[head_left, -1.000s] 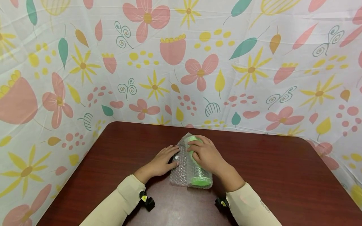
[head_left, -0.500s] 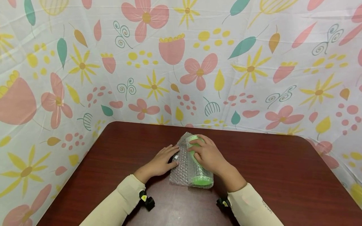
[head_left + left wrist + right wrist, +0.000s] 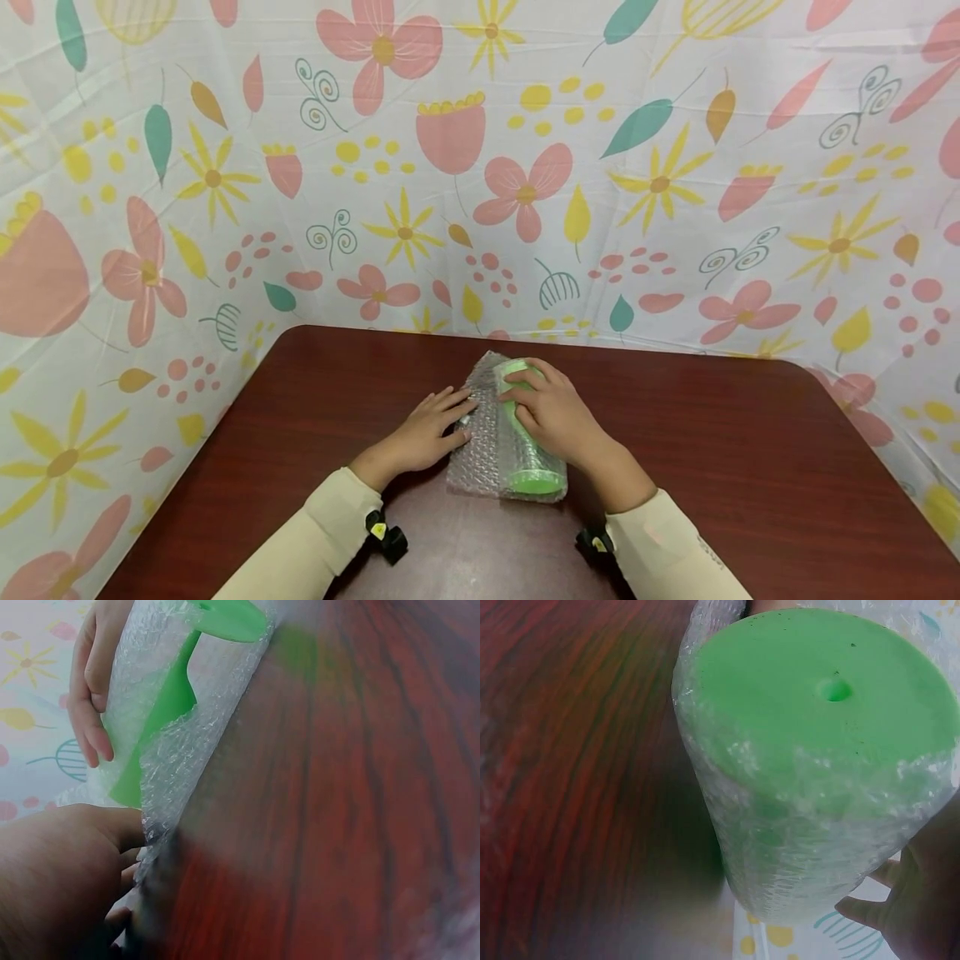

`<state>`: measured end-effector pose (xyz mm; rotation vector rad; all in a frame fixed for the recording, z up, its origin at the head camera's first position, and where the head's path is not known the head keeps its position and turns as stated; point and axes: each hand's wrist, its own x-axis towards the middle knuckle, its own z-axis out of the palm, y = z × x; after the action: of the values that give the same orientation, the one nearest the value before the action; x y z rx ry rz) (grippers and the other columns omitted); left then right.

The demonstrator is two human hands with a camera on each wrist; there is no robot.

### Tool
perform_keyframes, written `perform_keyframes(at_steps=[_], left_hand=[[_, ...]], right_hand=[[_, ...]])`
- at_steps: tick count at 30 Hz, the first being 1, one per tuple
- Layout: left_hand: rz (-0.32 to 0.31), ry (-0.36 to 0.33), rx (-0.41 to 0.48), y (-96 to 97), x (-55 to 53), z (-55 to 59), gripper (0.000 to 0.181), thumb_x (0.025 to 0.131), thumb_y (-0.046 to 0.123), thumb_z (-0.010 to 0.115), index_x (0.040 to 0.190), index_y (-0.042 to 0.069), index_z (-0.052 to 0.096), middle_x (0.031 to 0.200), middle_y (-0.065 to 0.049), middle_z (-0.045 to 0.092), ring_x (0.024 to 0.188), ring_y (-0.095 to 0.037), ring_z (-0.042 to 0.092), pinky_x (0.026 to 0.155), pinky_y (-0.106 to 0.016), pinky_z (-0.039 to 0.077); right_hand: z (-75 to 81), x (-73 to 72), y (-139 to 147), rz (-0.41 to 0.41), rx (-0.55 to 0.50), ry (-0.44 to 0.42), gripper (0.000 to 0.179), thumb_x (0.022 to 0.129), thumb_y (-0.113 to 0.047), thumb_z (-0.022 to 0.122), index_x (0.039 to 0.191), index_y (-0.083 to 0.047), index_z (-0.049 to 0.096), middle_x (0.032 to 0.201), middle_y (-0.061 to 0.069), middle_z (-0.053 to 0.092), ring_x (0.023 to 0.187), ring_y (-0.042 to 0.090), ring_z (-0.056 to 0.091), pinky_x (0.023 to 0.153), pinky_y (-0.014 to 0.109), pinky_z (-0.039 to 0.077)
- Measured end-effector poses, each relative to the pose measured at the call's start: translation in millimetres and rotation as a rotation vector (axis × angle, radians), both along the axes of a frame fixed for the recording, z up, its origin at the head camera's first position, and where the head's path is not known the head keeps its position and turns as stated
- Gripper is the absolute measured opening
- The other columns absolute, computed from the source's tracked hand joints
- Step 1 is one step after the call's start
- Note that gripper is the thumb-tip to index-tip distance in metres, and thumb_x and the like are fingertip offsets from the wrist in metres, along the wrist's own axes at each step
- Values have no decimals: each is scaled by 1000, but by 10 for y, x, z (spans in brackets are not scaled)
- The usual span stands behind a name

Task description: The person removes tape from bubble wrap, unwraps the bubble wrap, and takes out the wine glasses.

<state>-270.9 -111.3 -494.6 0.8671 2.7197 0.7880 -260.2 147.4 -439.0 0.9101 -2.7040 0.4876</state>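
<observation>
On the table lies a clear cylinder [image 3: 536,482] with round green ends and green inside, shaped much like a sand timer; its exact kind is uncertain. Bubble wrap [image 3: 476,467] covers it, and a flap of the wrap extends to its left. My right hand [image 3: 558,408] grips the wrapped cylinder from above with bent fingers. Straight fingers of my left hand [image 3: 420,433] rest on the flap. In the right wrist view, one green end [image 3: 780,697] has a small round dent. The left wrist view shows the tapered green middle [image 3: 169,697] through the wrap.
The dark red wooden table [image 3: 735,467] has rounded back corners. A flower-patterned curtain [image 3: 480,167] hangs behind it and along the left side. Black wrist straps [image 3: 386,537] sit at both cuffs.
The right hand and wrapped cylinder have shifted very slightly to the right. The left fingers have moved a little on the flap; the head view has turned slightly.
</observation>
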Motion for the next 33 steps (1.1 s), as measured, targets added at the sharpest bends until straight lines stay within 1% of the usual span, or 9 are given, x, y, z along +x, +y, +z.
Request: perform_keyframes(at_steps=[7, 11, 13, 15, 20, 29, 33], left_hand=[[-6, 5, -26, -20, -9, -26, 56, 108, 38, 46, 159, 18, 35, 169, -3, 24, 158, -32, 10, 125, -58, 7], [3, 2, -47, -30, -2, -24, 57, 107, 41, 47, 159, 22, 33, 169, 0, 22, 159, -29, 9, 125, -60, 2], [6, 5, -52, -35, 2, -16, 57, 107, 42, 47, 159, 23, 33, 169, 1, 22, 159, -29, 9, 124, -62, -1], [5, 7, -57, -40, 7, -7, 58, 107, 42, 47, 159, 23, 33, 169, 2, 22, 159, -29, 9, 123, -63, -2], [-3, 5, -77, -58, 20, 21, 59, 107, 43, 47, 160, 23, 32, 169, 2, 21, 159, -29, 9, 122, -64, -3], [-9, 0, -82, -89, 34, 47, 59, 107, 43, 47, 160, 22, 31, 170, 0, 20, 159, -32, 7, 122, -65, -3], [-10, -3, -68, -109, 38, 37, 59, 107, 42, 47, 160, 23, 32, 169, 0, 21, 159, -33, 7, 122, -66, -3]], right_hand=[[9, 10, 8, -13, -8, 11, 26, 102, -15, 55, 111, -20, 78, 135, 4, 64, 145, 39, 39, 115, 64, 31], [-1, 14, 8, -17, -6, 33, 19, 101, -25, 63, 109, -21, 78, 134, 3, 65, 143, 39, 41, 117, 61, 29], [-8, 13, 7, -18, -3, 46, 18, 99, -31, 66, 108, -21, 78, 134, 3, 64, 143, 37, 42, 118, 60, 28], [-10, 14, 8, -17, -3, 57, 19, 97, -33, 69, 107, -21, 78, 133, 3, 64, 142, 36, 42, 119, 59, 28], [-7, 14, 8, -14, -7, 69, 18, 96, -32, 70, 106, -20, 79, 132, 4, 64, 141, 35, 44, 118, 58, 28], [24, 37, 10, -14, 3, 31, 18, 98, -31, 68, 109, -21, 78, 135, 3, 63, 143, 33, 43, 117, 57, 31], [15, 33, 10, 3, -5, 56, 17, 96, -27, 71, 108, -19, 78, 134, 4, 64, 141, 34, 45, 117, 58, 32]])
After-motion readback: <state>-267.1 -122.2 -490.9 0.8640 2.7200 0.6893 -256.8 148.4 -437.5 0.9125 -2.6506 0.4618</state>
